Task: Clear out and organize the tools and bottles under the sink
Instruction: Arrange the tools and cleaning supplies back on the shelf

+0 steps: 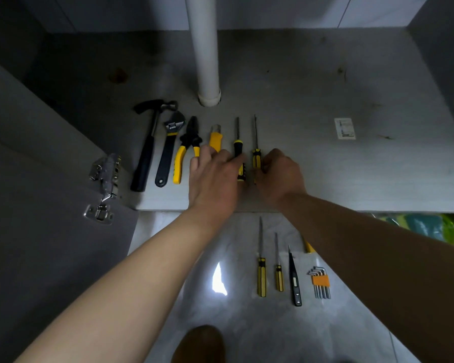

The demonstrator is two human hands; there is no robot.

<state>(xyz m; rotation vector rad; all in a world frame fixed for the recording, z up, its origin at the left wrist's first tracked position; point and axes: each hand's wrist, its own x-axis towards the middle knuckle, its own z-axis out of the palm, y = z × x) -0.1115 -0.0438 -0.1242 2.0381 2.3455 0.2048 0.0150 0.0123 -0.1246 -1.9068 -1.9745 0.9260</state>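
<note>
On the cabinet floor [325,174] under the sink a row of tools lies side by side: a black hammer [147,150], an adjustable wrench [169,148], yellow-handled pliers [185,153], a yellow utility knife [215,138] and two screwdrivers. My left hand [215,179] rests over the knife's lower end, its fingers on the handle of the black-and-yellow screwdriver [237,145]. My right hand [281,176] grips the handle of the yellow-and-black screwdriver [256,153]. On the room floor in front lie two more yellow screwdrivers [261,276] [279,276], a black tester pen [295,281] and a hex key set [320,282].
A white drain pipe [205,53] stands at the back, just behind the tool row. The open cabinet door [37,205] with metal hinges [105,174] is at the left. A white label [345,128] is stuck on the cabinet floor at right. Green packaging [430,226] lies under the right edge.
</note>
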